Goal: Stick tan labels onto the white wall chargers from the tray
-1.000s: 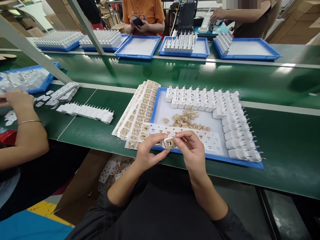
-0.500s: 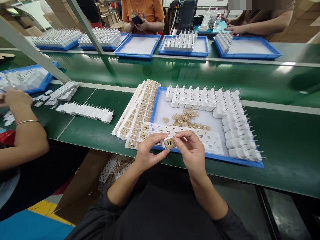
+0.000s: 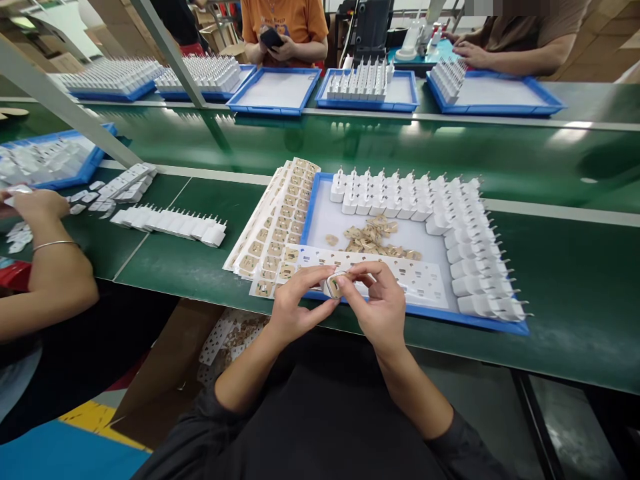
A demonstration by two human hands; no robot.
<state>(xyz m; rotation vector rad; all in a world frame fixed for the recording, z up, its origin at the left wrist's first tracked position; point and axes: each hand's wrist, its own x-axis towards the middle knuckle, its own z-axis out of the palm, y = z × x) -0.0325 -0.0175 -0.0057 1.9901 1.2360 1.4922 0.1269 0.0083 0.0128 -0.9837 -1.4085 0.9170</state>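
Observation:
My left hand [image 3: 299, 303] grips a white charger plug [image 3: 329, 287] between thumb and fingers, over the near edge of a blue tray. A tan sticker [image 3: 335, 285] with a cut-out covers the plug's end face, which is turned toward me. My right hand [image 3: 379, 300] is closed on the plug from the other side, its thumb pressed on the sticker and its index finger along the top edge. Part of the sticker is hidden under that thumb. Behind my hands, a partly peeled sticker sheet [image 3: 425, 283] lies across the tray.
White charger plugs [image 3: 390, 200] stand in rows along the far and right sides of the blue tray [image 3: 309, 210]. Loose tan pieces [image 3: 373, 233] lie inside it. Sticker sheets [image 3: 275, 233] are stacked at its left. A co-worker's hand [image 3: 43, 207] works at far left.
My right thumb has moved left over the sticker on the plug and now covers more of it. The right hand has shifted slightly left; my left hand stays put.

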